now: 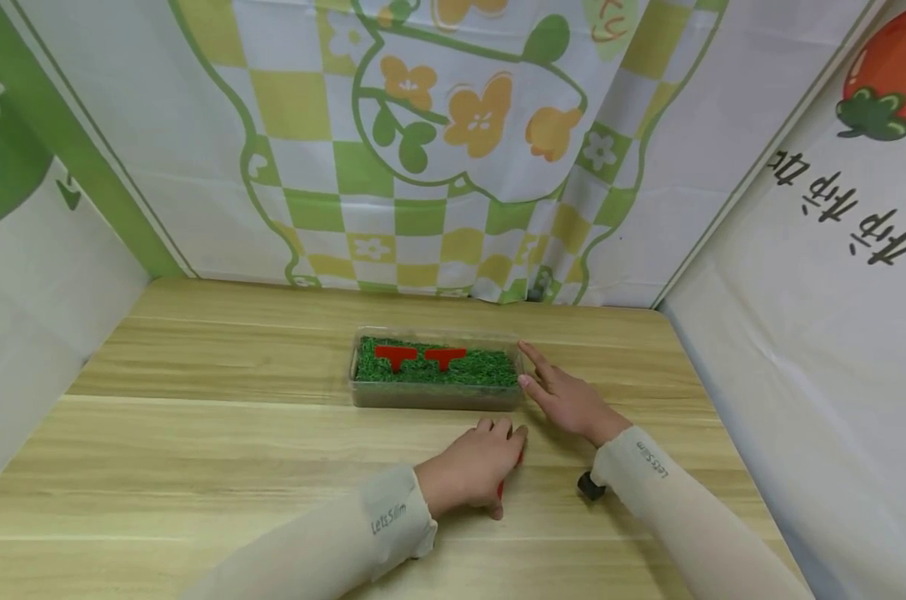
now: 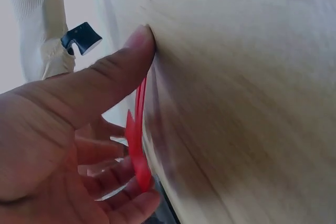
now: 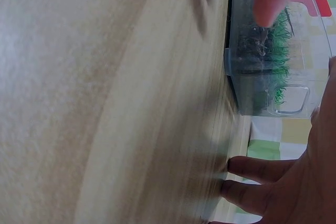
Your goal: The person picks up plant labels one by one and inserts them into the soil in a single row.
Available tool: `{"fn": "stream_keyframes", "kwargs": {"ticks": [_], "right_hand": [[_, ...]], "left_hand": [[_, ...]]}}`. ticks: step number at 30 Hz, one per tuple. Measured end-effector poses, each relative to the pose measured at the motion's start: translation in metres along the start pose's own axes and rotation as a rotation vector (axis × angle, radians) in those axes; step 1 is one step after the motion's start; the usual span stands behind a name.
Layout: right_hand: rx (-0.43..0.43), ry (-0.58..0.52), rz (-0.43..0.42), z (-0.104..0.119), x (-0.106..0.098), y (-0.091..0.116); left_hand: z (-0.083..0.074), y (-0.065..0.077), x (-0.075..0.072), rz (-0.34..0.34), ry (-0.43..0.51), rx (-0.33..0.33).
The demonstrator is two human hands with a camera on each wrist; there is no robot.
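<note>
A clear plastic box (image 1: 437, 397) filled with green artificial grass (image 1: 490, 372) sits on the table. Two red T-shaped plant labels (image 1: 396, 353) stand upright in the grass, toward its left and middle. My left hand (image 1: 473, 465), in front of the box's right part, holds more thin red plastic (image 2: 136, 137) between thumb and fingers, low over the table; it looks like the same kind of label, mostly hidden by the hand in the head view. At the box's right end is my right hand (image 1: 568, 402), its fingers extended, with fingertips right at the end wall.
The wooden table (image 1: 197, 467) ends at a patterned curtain (image 1: 362, 175) at the back. White printed sheets (image 1: 813, 333) rise along the sides. A small black device (image 1: 591, 486) sits at the right wrist.
</note>
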State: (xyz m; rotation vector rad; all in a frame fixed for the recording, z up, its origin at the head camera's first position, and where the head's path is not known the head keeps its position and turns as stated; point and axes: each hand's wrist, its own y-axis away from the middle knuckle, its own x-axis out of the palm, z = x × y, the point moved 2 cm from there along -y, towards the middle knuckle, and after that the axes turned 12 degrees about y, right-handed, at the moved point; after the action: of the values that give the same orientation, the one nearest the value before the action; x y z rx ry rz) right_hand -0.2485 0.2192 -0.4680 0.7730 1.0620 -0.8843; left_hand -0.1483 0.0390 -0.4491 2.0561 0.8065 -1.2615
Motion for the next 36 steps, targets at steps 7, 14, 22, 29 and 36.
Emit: {"fn": "stream_keyframes", "kwargs": {"ticks": [7,14,22,29,36], "right_hand": [[0.002,-0.001,0.003,0.001,-0.001,0.0],[0.01,0.005,0.003,0.002,-0.001,0.0],[0.01,0.006,0.007,0.001,-0.001,0.0],[0.002,0.003,0.011,0.003,-0.002,0.001],[0.001,0.005,0.015,0.004,-0.003,0.001]], "left_hand": [[0.0,0.001,0.004,-0.056,-0.04,-0.01],[0.0,0.006,0.002,-0.107,-0.078,0.007],[-0.005,0.014,-0.006,-0.209,-0.127,0.074],[-0.008,0.018,-0.02,-0.235,-0.134,0.097],[-0.005,0.024,-0.031,-0.196,-0.108,0.082]]}}
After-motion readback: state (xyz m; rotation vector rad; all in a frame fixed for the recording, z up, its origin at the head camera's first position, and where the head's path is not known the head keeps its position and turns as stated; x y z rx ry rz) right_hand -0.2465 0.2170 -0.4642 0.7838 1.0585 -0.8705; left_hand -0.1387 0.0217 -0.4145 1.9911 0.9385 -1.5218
